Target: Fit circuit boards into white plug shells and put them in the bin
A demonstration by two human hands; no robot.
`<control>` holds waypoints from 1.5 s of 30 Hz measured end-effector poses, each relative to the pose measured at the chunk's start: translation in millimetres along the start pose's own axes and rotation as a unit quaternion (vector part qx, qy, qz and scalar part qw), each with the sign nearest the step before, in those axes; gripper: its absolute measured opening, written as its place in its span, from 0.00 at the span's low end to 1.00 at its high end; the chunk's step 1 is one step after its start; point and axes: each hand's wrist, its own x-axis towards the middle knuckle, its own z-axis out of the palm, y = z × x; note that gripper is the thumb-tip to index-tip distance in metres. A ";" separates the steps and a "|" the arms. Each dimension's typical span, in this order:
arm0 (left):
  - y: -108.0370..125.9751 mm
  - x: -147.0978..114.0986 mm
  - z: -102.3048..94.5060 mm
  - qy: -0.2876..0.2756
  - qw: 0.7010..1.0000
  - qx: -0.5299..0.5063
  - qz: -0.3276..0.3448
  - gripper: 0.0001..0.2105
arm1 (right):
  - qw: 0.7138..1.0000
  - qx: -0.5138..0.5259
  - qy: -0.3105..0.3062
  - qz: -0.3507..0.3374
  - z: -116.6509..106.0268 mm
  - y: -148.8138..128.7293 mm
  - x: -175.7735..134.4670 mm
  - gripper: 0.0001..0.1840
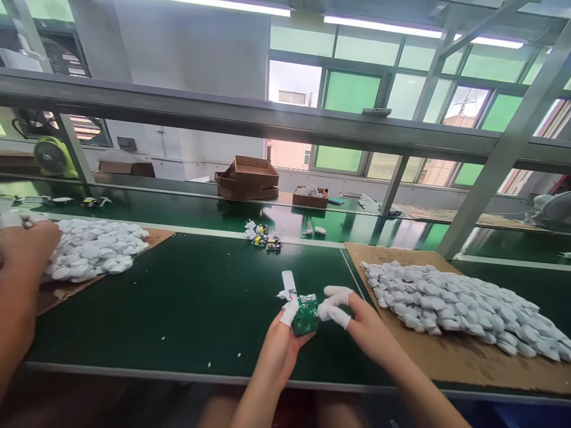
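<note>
My left hand is closed on a green circuit board, its thumb in a white finger cot pressing the board's left edge. A white plastic casing piece sticks up just behind the board and seems joined to it. My right hand, with white cots on its fingertips, is at the board's right edge. Its fingers are apart, and I see nothing held between them. Whether a fingertip touches the board, I cannot tell.
A heap of white plastic parts lies on cardboard to the right. Another white heap is at left, beside another person's hand. Several circuit boards lie ahead on the green bench. A metal post stands at right.
</note>
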 end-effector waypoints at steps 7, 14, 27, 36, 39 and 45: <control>-4.3 -7.8 -0.3 -0.030 0.997 0.052 0.058 0.11 | 0.981 0.184 0.067 0.008 38.4 0.7 -4.1 0.09; -8.3 -6.0 0.3 -0.016 0.997 0.047 0.051 0.20 | 0.973 0.222 0.064 0.019 42.5 5.8 -5.6 0.12; -12.2 -4.3 -4.3 0.018 0.984 0.165 0.062 0.20 | 0.960 0.251 0.120 0.027 56.0 13.2 -13.7 0.16; -12.2 -7.7 -3.7 0.010 0.990 0.133 0.047 0.21 | 0.929 0.355 0.027 0.100 54.5 8.2 -8.4 0.30; -13.5 -6.4 -4.7 0.011 0.994 0.092 0.058 0.22 | 0.936 0.343 0.019 0.077 54.1 8.1 -10.4 0.27; -15.4 -3.4 -4.9 0.020 0.991 0.093 0.099 0.22 | 0.919 0.387 -0.022 0.073 53.7 6.5 -11.4 0.26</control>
